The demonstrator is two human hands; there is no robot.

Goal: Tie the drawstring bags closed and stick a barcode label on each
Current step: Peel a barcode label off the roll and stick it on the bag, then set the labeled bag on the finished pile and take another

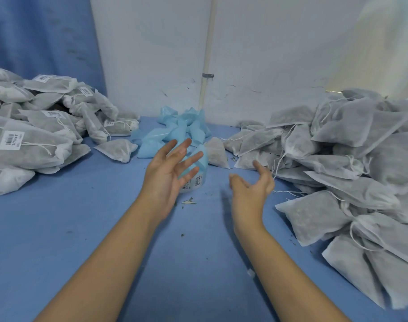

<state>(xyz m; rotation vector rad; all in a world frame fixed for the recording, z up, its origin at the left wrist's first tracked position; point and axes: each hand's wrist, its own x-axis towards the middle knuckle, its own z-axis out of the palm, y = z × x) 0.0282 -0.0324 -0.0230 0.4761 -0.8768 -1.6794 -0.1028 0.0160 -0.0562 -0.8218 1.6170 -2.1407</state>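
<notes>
Left hand [168, 175] half hides label roll [197, 181]; right hand [251, 189] blurred.

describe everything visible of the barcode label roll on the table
The label roll sits on the blue tabletop at centre, largely hidden behind the open left hand. Its curved white face shows black barcodes and text. A glossy light blue strip rises from it into a crumpled heap by the wall.

I had my left hand [168, 175] open, fingers spread, in front of the barcode label roll [195, 182]. My blurred right hand [251, 189] hung loosely open near the unlabelled drawstring bags [361, 159]. Labelled bags [35, 140] lay far left on the blue table [82, 228].
</notes>
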